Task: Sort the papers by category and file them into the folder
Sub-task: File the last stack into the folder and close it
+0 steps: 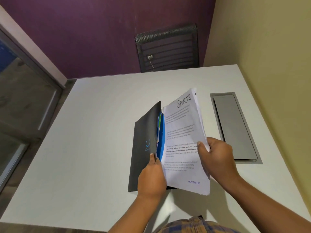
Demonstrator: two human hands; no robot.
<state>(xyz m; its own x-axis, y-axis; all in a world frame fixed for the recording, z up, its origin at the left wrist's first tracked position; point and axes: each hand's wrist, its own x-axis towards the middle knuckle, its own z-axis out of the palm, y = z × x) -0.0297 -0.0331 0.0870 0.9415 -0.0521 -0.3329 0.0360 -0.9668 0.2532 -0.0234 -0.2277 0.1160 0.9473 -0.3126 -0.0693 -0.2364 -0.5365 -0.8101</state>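
A dark grey folder (143, 145) with a blue smile logo stands partly open above the white table (94, 132), its blue inner pockets (162, 137) showing. My left hand (151, 177) grips the folder's front cover near its lower edge, thumb on the outside. A stack of white printed papers (182, 140), the top sheet hand-marked "SPORTS" and stamped "RECEIVED", is held upright against the folder's open side. My right hand (217, 158) pinches the stack's right edge, thumb on the front sheet.
A grey cable hatch (235, 126) is set into the table at the right. A black mesh chair (168, 47) stands behind the table's far edge against a purple wall. A glass door is at the left, a yellow wall at the right.
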